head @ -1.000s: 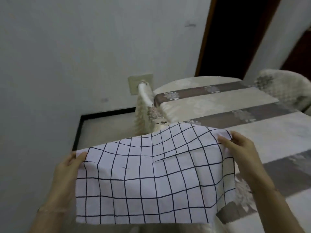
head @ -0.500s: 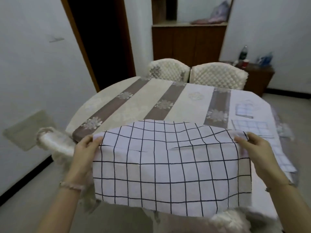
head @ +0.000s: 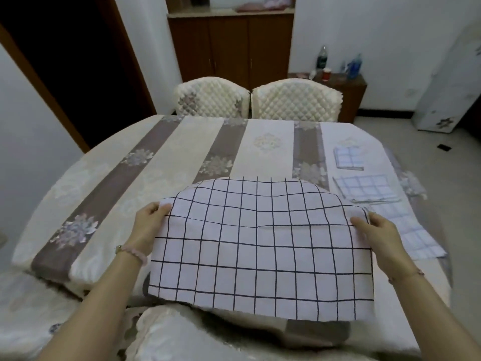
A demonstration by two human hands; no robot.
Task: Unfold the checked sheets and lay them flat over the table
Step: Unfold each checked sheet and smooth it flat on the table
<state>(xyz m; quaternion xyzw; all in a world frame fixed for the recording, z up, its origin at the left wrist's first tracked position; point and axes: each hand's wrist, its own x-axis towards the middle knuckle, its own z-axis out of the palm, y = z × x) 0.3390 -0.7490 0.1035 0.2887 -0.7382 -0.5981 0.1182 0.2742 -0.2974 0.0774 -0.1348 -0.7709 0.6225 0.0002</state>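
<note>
A white sheet with a black check (head: 260,246) hangs spread out between my hands over the near edge of the table (head: 161,162). My left hand (head: 149,220) pinches its left upper corner and my right hand (head: 374,230) pinches its right upper corner. The sheet's top edge bows away from me over the tabletop. At the table's right side lie a small folded blue-checked sheet (head: 348,157), a larger folded one (head: 364,190) and one lying flat (head: 413,235) near the edge.
Cream and brown striped cloth covers the table. Two quilted chairs (head: 255,100) stand at its far side, another chair back (head: 182,334) just below me. A wooden cabinet (head: 231,45) and a low stand with bottles (head: 338,74) line the back wall. A dark doorway is at left.
My view has swung from the wall at left round to face the table. Both hands have kept their hold and carried the spread sheet over the table's near edge.
</note>
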